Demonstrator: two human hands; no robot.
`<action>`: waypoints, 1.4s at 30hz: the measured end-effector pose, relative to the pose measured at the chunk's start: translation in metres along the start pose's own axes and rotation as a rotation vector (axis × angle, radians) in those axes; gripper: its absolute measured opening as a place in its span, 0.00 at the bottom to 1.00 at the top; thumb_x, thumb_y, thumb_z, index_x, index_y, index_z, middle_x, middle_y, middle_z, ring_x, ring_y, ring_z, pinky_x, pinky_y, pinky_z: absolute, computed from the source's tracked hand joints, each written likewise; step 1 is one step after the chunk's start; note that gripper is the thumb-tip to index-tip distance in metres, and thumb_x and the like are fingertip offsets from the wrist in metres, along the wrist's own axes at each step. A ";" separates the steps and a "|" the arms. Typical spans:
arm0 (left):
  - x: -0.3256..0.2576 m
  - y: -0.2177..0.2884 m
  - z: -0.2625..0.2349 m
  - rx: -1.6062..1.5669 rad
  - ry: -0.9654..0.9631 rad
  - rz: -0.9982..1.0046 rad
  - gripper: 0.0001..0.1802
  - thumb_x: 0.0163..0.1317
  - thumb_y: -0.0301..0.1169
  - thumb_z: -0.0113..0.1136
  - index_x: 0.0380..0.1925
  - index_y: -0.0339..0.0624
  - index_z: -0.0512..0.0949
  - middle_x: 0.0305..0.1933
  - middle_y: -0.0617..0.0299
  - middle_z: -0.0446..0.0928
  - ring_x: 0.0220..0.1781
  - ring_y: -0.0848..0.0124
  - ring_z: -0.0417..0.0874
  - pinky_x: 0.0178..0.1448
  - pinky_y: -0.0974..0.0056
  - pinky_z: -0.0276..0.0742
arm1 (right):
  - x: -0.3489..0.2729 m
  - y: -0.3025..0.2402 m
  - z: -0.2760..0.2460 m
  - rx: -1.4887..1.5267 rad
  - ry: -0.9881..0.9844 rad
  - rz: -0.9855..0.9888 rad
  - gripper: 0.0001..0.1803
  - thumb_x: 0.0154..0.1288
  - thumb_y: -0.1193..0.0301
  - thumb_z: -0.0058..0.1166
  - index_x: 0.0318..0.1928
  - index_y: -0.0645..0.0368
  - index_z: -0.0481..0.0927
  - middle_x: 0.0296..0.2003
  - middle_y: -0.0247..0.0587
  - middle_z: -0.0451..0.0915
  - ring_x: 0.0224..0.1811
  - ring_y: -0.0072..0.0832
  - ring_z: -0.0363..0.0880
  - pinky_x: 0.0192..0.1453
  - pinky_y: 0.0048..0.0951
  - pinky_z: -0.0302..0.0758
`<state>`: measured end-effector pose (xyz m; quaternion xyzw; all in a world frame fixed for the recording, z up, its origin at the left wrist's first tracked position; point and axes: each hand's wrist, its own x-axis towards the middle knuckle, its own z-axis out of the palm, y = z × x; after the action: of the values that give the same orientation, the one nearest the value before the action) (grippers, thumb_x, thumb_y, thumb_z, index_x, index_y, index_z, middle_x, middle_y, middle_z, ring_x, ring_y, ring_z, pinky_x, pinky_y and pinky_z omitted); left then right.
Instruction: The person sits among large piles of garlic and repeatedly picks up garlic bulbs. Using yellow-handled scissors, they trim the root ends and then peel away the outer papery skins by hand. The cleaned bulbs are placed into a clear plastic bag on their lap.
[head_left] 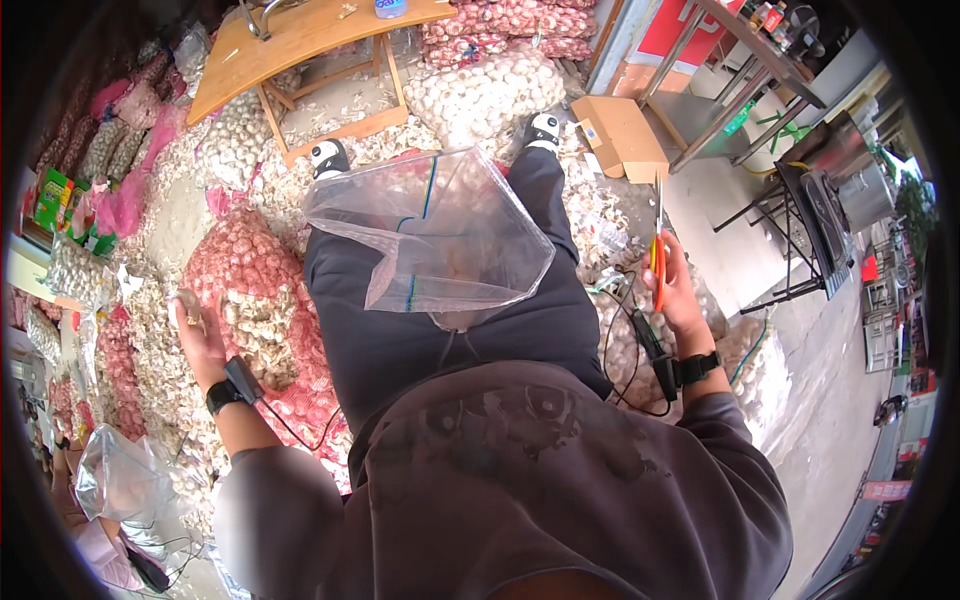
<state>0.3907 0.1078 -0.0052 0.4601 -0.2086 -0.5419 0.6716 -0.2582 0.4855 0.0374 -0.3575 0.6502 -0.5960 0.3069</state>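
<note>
Clear plastic bag open on lap, centre. Left hand at 9 o'clock pinching a garlic bulb; right hand at 3 o'clock clenched around orange scissors. Trimming step likely; next needs bulb and blades brought together

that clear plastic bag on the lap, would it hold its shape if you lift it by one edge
Probably not. The clear plastic bag looks like thin film, creased and slumped across the lap, so it would likely sag and fold. It seems nearly empty, so likely very light and easily shifted by a nudge or breeze. Its glossy surface suggests it could slip between fingers.
</note>
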 end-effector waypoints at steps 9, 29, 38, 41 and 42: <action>-0.012 0.049 0.166 -0.099 -0.369 -0.032 0.20 0.66 0.33 0.54 0.53 0.30 0.68 0.53 0.49 0.73 0.53 0.56 0.78 0.59 0.59 0.80 | 0.067 -0.105 0.043 0.008 -0.129 -0.178 0.43 0.57 0.83 0.62 0.71 0.57 0.55 0.48 0.44 0.78 0.44 0.23 0.79 0.48 0.24 0.78; 0.020 -0.220 0.315 0.233 -1.008 -0.631 0.43 0.62 0.68 0.40 0.53 0.37 0.72 0.46 0.55 0.79 0.44 0.64 0.83 0.56 0.55 0.81 | 0.271 0.029 0.220 -0.447 -0.454 -0.273 0.42 0.50 0.71 0.73 0.65 0.57 0.65 0.57 0.44 0.70 0.56 0.33 0.73 0.58 0.31 0.73; -0.014 -0.249 0.322 0.361 -1.098 -0.459 0.50 0.53 0.67 0.51 0.67 0.46 0.52 0.56 0.54 0.71 0.53 0.61 0.79 0.58 0.58 0.81 | 0.247 0.027 0.237 -0.561 -0.605 -0.255 0.53 0.47 0.59 0.75 0.69 0.56 0.57 0.61 0.56 0.65 0.61 0.42 0.68 0.64 0.39 0.68; -0.022 -0.261 0.329 0.263 -1.083 -0.418 0.48 0.54 0.65 0.54 0.65 0.46 0.54 0.54 0.55 0.71 0.51 0.62 0.79 0.55 0.59 0.81 | 0.247 0.035 0.241 -0.430 -0.585 -0.179 0.52 0.47 0.58 0.75 0.69 0.56 0.59 0.58 0.56 0.67 0.59 0.42 0.71 0.61 0.39 0.71; -0.025 -0.264 0.328 0.293 -1.087 -0.367 0.47 0.55 0.65 0.55 0.65 0.46 0.55 0.54 0.55 0.71 0.50 0.63 0.80 0.54 0.60 0.80 | 0.246 0.037 0.242 -0.417 -0.560 -0.169 0.52 0.46 0.57 0.76 0.69 0.56 0.59 0.57 0.56 0.68 0.58 0.42 0.72 0.60 0.38 0.72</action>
<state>-0.0146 0.0049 -0.0618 0.2329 -0.5125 -0.7727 0.2934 -0.1986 0.1477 -0.0175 -0.6144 0.6166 -0.3529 0.3431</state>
